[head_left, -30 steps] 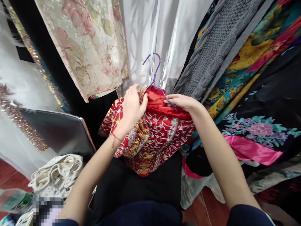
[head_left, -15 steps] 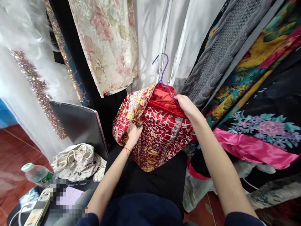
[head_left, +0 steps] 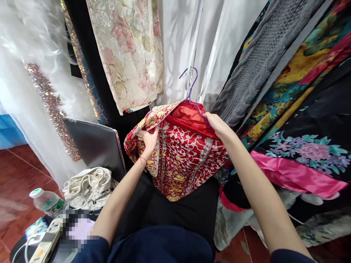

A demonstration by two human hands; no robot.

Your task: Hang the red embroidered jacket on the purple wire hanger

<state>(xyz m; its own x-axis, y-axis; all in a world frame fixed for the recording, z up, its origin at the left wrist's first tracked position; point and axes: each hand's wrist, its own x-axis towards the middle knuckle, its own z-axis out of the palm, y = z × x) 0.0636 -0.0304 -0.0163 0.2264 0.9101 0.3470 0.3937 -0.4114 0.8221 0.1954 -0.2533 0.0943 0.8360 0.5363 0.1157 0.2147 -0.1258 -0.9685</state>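
A red jacket (head_left: 181, 160), embroidered in gold and silver, rests on my lap with its red lining showing at the neck. Inside its neck sits a purple clothes hanger (head_left: 195, 104), hook pointing up. My right hand (head_left: 218, 126) grips the hanger's arm together with the jacket's right shoulder edge. On the other side, my left hand (head_left: 148, 140) grasps the jacket's left front panel, which is lifted and folded over. Some left fingertips are hidden in the cloth.
A closed laptop (head_left: 95, 144) stands upright at left, beside a bundled white cloth (head_left: 87, 186), a plastic bottle (head_left: 48, 201) and a power strip (head_left: 48, 241). Floral cloth (head_left: 131, 54) hangs ahead. A grey knit (head_left: 257, 69) and a black floral garment (head_left: 309, 138) hang at right.
My left hand has moved up and left along the jacket's front, and the left panel is spread farther left. My right hand keeps its hold on the hanger.
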